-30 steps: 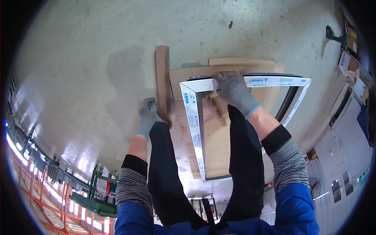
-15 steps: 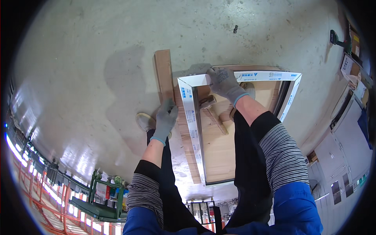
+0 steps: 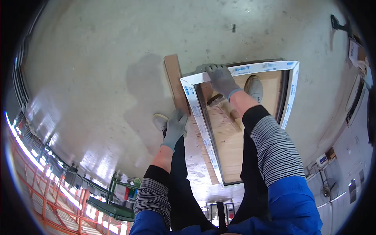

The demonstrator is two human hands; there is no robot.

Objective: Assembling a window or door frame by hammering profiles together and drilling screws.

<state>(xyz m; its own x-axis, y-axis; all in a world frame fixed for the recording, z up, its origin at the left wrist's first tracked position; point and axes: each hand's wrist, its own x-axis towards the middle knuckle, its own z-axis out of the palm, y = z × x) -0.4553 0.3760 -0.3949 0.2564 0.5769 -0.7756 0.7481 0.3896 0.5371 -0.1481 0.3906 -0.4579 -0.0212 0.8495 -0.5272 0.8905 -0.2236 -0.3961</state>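
Note:
A white window frame (image 3: 205, 131) with printed protective film lies in front of me, its far left corner beside my hands. My right hand (image 3: 222, 81), in a grey glove, is closed over the frame's far bar with the fingers hooked across its outer edge. Left of the frame is a long brown board (image 3: 175, 80), set at a slant. My left hand (image 3: 175, 128), also gloved, is closed at the board's near end; the fingertips are partly hidden. Inside the frame opening a hammer (image 3: 231, 117) with a wooden handle rests on a light wooden panel (image 3: 225, 152).
One of my shoes (image 3: 254, 87) stands within the frame opening, the other (image 3: 160, 121) left of it. A small dark object (image 3: 234, 28) lies on the far floor. Green metal equipment (image 3: 113, 199) stands lower left, a grey cabinet (image 3: 348, 137) at right.
My left hand and the brown board have shifted right, nearer the frame. My right hand still grips the far bar. The shoe inside the frame shows more fully now.

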